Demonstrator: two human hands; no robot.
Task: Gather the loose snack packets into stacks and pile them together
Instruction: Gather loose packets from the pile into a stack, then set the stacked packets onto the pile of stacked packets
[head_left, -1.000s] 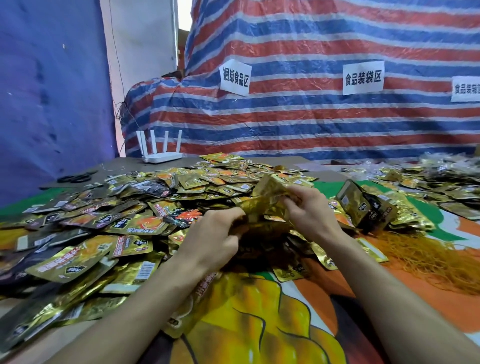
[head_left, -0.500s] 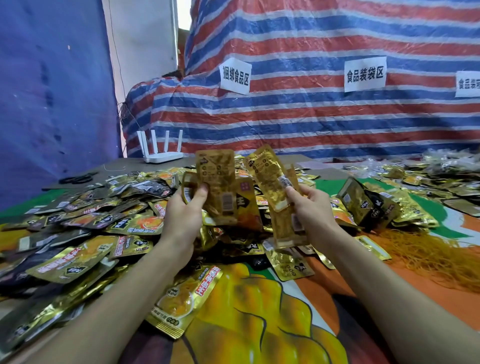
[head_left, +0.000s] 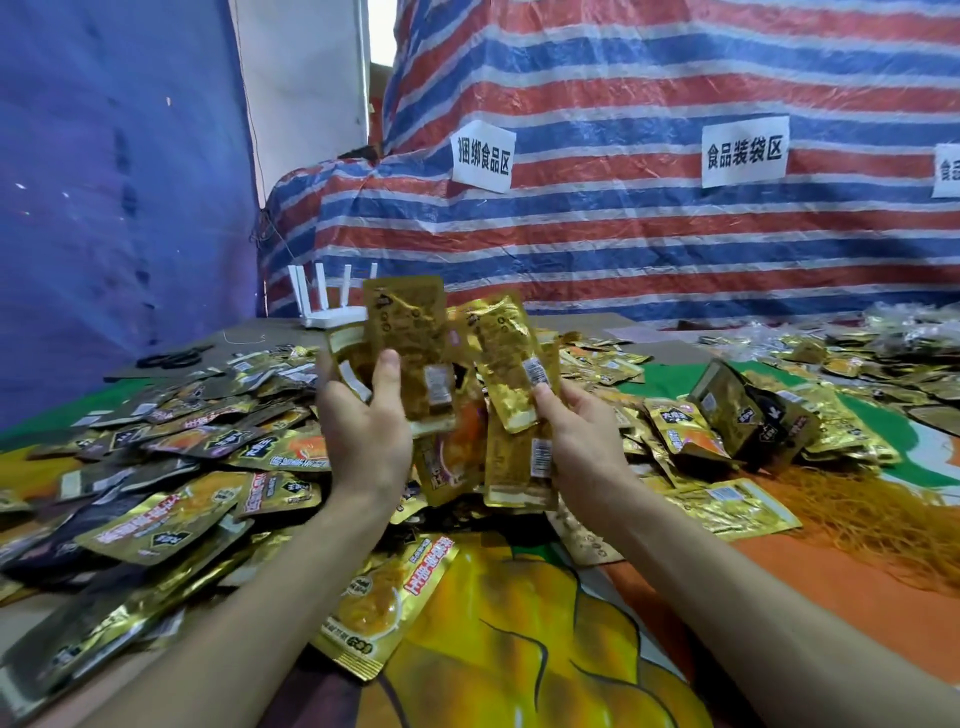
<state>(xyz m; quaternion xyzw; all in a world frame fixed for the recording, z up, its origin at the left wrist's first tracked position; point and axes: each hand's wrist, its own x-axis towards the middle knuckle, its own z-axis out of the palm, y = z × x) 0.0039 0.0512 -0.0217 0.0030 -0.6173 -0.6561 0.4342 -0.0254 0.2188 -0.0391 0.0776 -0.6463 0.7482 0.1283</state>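
Note:
Both hands are raised above the table, each holding gold snack packets upright. My left hand (head_left: 363, 431) grips a few packets, its thumb pressed on the front gold packet (head_left: 408, 343). My right hand (head_left: 582, 441) pinches another bunch of gold packets (head_left: 506, 364), with more hanging below them. The two bunches almost touch in the middle. A big heap of loose packets (head_left: 171, 467) covers the table to the left and behind. One loose orange-and-gold packet (head_left: 384, 603) lies flat below my hands.
A leaning stack of packets (head_left: 737, 410) stands at right, beside a mass of orange rubber bands (head_left: 883, 514). More packets (head_left: 883, 353) lie at the far right. A white router (head_left: 332, 301) and black scissors (head_left: 171, 358) sit at the back left. Striped tarpaulin walls the rear.
A second ago both hands were down in the heap gathering packets. They have since lifted the two bunches up, and now hold them closer together and nearer the camera.

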